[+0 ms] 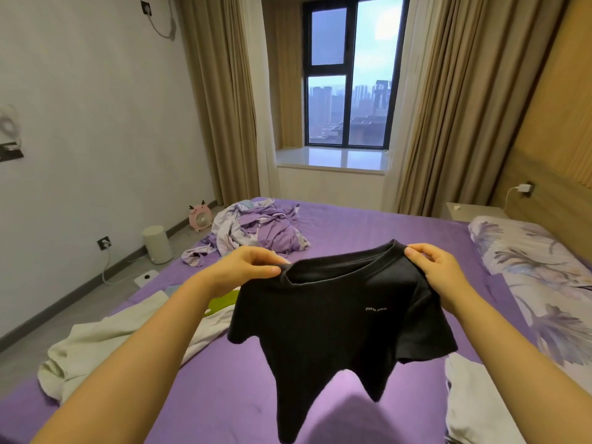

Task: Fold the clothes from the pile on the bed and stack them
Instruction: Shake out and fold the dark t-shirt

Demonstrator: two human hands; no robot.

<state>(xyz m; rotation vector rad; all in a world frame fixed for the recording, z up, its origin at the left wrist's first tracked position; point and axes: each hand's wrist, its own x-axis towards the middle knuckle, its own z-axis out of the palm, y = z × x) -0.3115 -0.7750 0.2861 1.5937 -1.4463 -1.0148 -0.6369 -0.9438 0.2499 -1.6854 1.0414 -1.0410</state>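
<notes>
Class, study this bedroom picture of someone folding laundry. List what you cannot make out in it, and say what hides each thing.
Head view:
- Back of the black T-shirt: faces away, held up by the left hand and right hand.
- Green item: mostly covered by the left forearm and shirt.
- White garment: cut off by the bottom edge.
- Small chest lettering: too small to read surely.
- Fingertips behind the collar: hidden by fabric.

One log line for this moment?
left hand: pinches black T-shirt | right hand: pinches shirt | shirt: unfolded, above bed
</notes>
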